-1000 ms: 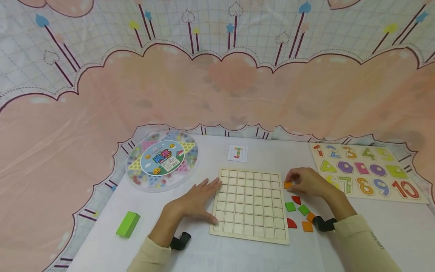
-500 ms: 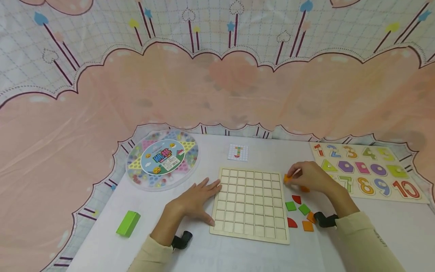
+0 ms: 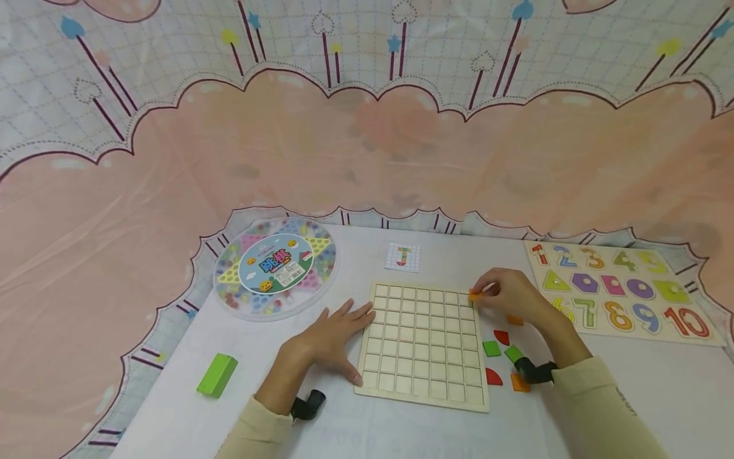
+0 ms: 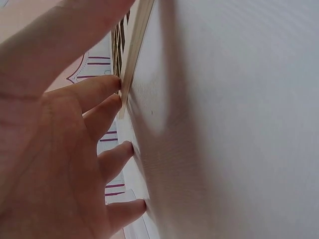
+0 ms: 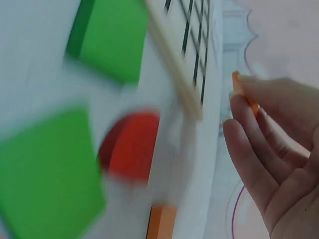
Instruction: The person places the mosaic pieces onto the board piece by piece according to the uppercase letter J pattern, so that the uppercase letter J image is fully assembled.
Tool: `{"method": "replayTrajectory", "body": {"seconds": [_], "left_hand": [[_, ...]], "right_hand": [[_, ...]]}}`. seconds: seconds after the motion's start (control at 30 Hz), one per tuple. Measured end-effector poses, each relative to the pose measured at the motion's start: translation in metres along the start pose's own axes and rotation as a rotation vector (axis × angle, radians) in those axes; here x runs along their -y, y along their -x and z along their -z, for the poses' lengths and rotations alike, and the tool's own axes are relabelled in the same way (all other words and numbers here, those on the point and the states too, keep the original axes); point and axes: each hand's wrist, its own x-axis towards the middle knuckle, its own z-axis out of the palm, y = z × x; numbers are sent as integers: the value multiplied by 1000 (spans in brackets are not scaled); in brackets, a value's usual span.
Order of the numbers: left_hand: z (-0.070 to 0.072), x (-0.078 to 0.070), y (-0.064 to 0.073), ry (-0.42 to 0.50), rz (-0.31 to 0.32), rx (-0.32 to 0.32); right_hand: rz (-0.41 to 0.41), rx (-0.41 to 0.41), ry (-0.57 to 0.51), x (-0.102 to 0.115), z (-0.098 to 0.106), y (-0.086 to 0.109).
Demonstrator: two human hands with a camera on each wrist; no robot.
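Observation:
A pale wooden grid board (image 3: pixel 421 347) lies on the white table, its cells bare. My left hand (image 3: pixel 329 341) rests at the board's left edge, fingers spread and nearly straight; in the left wrist view fingertips touch the board's side (image 4: pixel 132 55). Between thumb and fingers my right hand (image 3: pixel 510 294) pinches an orange square tile (image 5: pixel 244 92) at the board's upper right corner. To the right of the board lie green tiles (image 3: pixel 491 349), red quarter-round tiles (image 3: pixel 494 377) and orange tiles (image 3: pixel 520 382). The black wrist camera hides part of this group.
A small card with a J pattern (image 3: pixel 402 257) lies behind the board. At the back left is a round Chinese checkers set (image 3: pixel 275 268). A green block (image 3: pixel 216 376) stands at the left, and a wooden number puzzle (image 3: pixel 625 290) lies at the right.
My right hand has lifted the orange tile and carried it left to the board's upper right corner. Another orange tile shows beneath that hand. My left hand has stayed in place.

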Motion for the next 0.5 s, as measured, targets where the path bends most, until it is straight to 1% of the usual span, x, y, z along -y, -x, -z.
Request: {"method": "replayTrajectory", "body": {"seconds": [0.13, 0.23, 0.3, 0.37, 0.5], "left_hand": [[-2, -2, -1, -8, 0, 0], [-2, -3, -3, -8, 5, -1], [-1, -4, -4, -8, 13, -2], [-1, -4, -4, -7, 24, -3], [0, -4, -5, 3, 45, -9]], "right_hand": [[-3, -31, -36, 10, -13, -4], [20, -53, -60, 20, -21, -11], [54, -61, -58, 26, -27, -16], [94, -51, -61, 32, -33, -23], [118, 10, -104, 42, -48, -36]]}}
